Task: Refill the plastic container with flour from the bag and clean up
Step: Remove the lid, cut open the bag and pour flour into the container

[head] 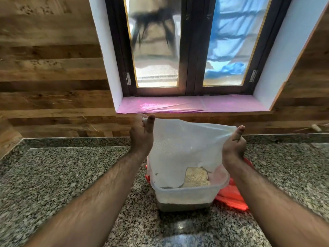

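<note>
Both hands were up over the granite worktop (pixel 71 175), each pinching a top corner of the white bag (pixel 183 148): left hand (pixel 141 134) with fingers (pixel 151 122) closed tight on the left corner, right hand (pixel 234 145) closed the same way on the right corner. Bag hung stretched between them, bottom end down inside the clear plastic container (pixel 185 193), which sat on the worktop between the forearms. Pale flour (pixel 195 177) showed in the container past the bag's lower edge; the bag blocked most of the interior, so fill level was unreadable. Red lid (pixel 231 196) lay under and beside the container, sticking out on its right and a bit on its left. Behind: wood-panel wall (pixel 53 68), window (pixel 190 45) with a pink-lined sill (pixel 192 104)
</note>
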A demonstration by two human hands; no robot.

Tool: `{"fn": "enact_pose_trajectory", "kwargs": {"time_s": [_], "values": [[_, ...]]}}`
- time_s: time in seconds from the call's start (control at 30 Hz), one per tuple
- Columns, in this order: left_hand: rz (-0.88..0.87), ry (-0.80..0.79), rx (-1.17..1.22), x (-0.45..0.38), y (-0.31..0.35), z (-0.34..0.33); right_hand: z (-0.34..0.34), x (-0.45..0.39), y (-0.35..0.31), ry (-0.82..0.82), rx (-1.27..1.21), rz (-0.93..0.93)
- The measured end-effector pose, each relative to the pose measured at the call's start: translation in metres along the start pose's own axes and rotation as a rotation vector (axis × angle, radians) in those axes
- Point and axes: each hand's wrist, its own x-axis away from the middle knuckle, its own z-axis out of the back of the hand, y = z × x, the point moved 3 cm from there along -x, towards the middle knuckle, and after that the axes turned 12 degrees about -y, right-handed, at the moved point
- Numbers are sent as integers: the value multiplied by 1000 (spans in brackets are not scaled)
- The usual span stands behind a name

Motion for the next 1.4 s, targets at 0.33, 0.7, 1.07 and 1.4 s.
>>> {"fn": "enact_pose_trajectory", "kwargs": {"time_s": [0.33,0.7,1.07,1.4], "values": [[-35,251,81,-1,-6,9,4,-2,8,-257,93,228],[-29,105,-32,-19,-15,9,26,-31,2,-731,377,49],[-226,91,-42,-18,-2,17,25,-26,-26,-560,133,212],[-315,-42,127,-25,17,0,-90,26,-93,-811,964,880]]}}
